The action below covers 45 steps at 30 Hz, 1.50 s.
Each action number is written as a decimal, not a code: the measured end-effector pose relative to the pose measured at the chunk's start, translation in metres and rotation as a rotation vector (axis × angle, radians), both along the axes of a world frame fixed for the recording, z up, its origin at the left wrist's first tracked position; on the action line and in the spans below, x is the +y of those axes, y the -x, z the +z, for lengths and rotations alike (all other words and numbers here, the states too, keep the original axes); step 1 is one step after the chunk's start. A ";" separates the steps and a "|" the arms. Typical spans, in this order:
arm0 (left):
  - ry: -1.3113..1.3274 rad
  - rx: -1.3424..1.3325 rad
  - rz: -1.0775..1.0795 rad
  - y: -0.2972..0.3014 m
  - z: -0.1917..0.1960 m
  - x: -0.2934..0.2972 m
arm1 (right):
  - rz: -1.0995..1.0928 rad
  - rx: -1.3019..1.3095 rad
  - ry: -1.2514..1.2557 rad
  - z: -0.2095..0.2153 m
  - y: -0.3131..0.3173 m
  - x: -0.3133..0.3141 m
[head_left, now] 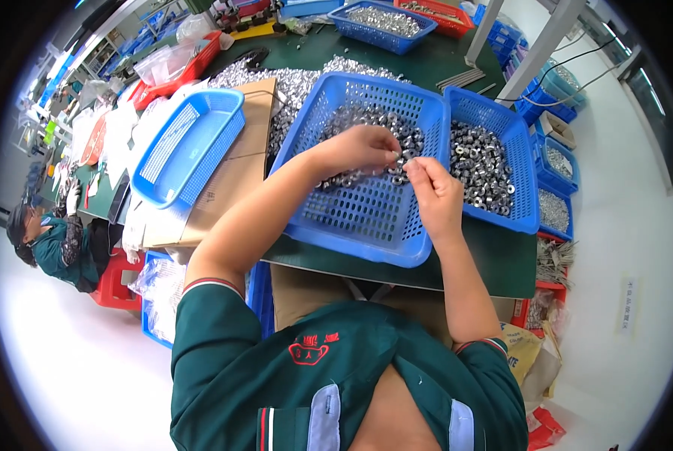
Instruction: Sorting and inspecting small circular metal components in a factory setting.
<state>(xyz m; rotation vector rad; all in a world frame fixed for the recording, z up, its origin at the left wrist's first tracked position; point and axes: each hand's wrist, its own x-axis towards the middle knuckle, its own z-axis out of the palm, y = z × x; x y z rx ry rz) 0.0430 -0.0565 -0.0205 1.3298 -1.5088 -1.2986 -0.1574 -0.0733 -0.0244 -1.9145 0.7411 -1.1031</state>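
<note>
Both my hands are over a large blue perforated basket (366, 244) that holds a heap of small silver metal rings (374, 119). My left hand (360, 147) reaches in from the left, its thumb and fingers pinched together; whatever is in the pinch is too small to make out. Just to its right, my right hand (437, 197) is closed, with thumb and forefinger pressed on a small shiny metal part. The two sets of fingertips nearly meet. A second blue basket (528, 210), right beside the first, contains more short metal rings with dark holes (480, 165).
An empty-looking blue basket (172, 197) rests on cardboard (235, 169) at left. Loose silver parts (257, 79) are piled behind the large basket. Metal rods (460, 79) lie near a white post (535, 56). A co-worker (54, 244) sits far left.
</note>
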 end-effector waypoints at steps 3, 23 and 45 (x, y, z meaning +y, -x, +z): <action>-0.094 0.571 0.016 -0.003 0.012 0.010 | 0.000 0.014 0.006 -0.003 0.001 0.000; -0.254 0.357 0.024 -0.003 0.002 0.010 | -0.106 0.332 0.718 -0.002 -0.005 0.003; 0.300 -0.931 0.035 0.008 -0.047 0.000 | -0.033 0.198 0.166 -0.007 -0.001 -0.002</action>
